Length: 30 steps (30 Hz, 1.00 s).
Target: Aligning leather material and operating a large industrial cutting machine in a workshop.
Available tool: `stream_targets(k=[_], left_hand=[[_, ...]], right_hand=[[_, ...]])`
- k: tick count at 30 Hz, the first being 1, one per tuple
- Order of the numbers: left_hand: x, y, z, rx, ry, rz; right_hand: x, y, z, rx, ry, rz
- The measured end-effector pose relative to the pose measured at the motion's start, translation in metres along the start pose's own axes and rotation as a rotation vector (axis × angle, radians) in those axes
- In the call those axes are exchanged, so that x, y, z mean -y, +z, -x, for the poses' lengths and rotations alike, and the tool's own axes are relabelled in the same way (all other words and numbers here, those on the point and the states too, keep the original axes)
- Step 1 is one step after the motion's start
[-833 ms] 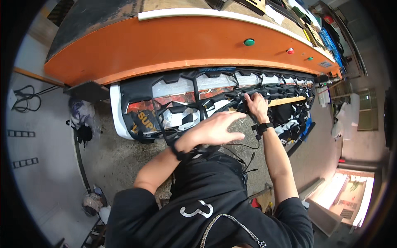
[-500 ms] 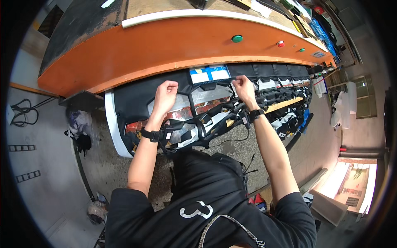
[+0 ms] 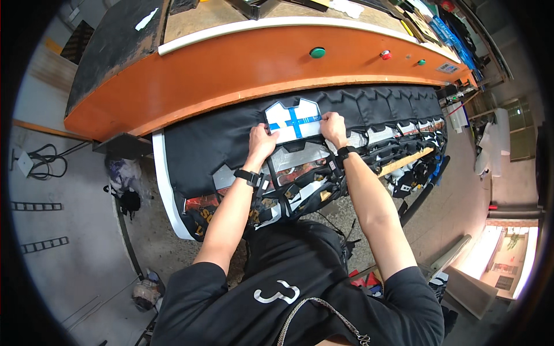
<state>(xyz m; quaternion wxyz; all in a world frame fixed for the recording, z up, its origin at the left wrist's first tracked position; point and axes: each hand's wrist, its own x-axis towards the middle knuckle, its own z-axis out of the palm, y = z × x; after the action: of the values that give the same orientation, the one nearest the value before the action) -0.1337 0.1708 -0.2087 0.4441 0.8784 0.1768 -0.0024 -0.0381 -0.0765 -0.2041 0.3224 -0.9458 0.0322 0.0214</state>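
Observation:
A white template (image 3: 295, 120) with a notched outline and a cross of blue tape lies on black sheet material (image 3: 213, 138) that hangs over the work table's front. My left hand (image 3: 262, 143) grips the template's left edge, thumb on top. At its right edge, my right hand (image 3: 333, 130) pinches the side with fingers closed. Below the template, angular cut-outs leave grey and red patterned material (image 3: 288, 158) showing. Straps of cut black sheet dangle beneath them. Each of my wrists wears a black band.
Behind the sheet rises an orange panel (image 3: 231, 72) with a green button (image 3: 317, 52) and a red button (image 3: 385, 55). Tools and scraps crowd the tabletop above. A wooden strip (image 3: 407, 162) lies among the cut straps. Bagged material (image 3: 124, 170) rests at the left.
Both hands have come together onto the template's sides; before, the left was away from it. The template now sits farther out from the orange panel, with its notched top showing.

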Motion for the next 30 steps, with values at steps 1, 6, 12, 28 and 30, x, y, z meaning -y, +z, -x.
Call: stream_targets(k=[1, 6, 12, 28, 30], left_hand=[[-0.002, 0.001, 0.002, 0.003, 0.012, -0.001], [-0.023, -0.002, 0.011, -0.15, 0.021, -0.065], [-0.027, -0.001, 0.019, -0.163, 0.115, -0.177], [-0.055, -0.021, 0.025, -0.113, 0.045, 0.106], [-0.052, -0.033, 0.028, -0.192, 0.09, 0.092]], right_hand=[[0.0, -0.001, 0.0, -0.01, -0.042, -0.025], [0.006, -0.002, -0.002, 0.048, -0.001, 0.045], [0.002, 0.003, 0.003, 0.034, 0.024, 0.017], [0.029, -0.023, 0.026, -0.235, -0.009, -0.031], [0.042, -0.036, 0.029, -0.254, -0.12, -0.021]])
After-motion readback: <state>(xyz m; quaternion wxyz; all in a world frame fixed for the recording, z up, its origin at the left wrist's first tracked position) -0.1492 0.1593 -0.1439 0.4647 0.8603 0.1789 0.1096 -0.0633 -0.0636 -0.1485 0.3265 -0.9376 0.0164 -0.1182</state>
